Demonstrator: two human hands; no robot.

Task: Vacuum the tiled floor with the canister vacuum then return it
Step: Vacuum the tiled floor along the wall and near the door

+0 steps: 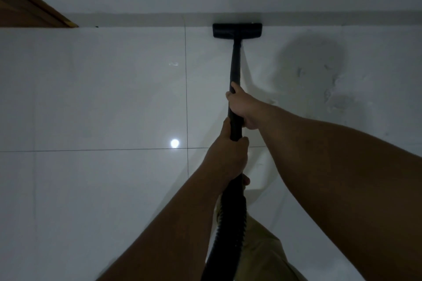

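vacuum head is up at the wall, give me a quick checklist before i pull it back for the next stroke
1. Both hands on the wand: ok. The right hand grips higher up, the left hand lower, near the hose.
2. Floor head reaches the skirting: ok, it sits at the foot of the wall.
3. Floor head flat on the tiled floor: cannot tell, too dark.
4. Pull-back path clear: ok, bare tile along the wand.
5. Dull smudged patch right of the wand: not ok, it looks uncleaned.
6. Canister and hose slack behind: cannot tell, out of view.
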